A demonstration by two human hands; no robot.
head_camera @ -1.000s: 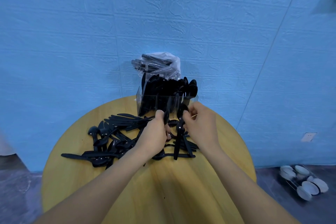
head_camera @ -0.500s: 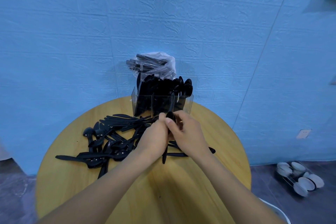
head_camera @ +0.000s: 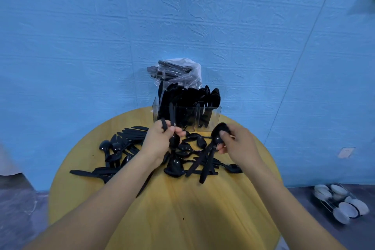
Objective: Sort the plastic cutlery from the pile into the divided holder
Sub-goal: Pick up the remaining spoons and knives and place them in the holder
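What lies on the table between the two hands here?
In the head view, loose black spoons from the pile lie on the table between the left hand and right hand.

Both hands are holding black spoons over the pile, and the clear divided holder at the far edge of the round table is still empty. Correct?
Not quite. The head view shows the divided holder already packed with upright black cutlery. The rest stands: the left hand and right hand each grip black spoons over the pile on the round table.
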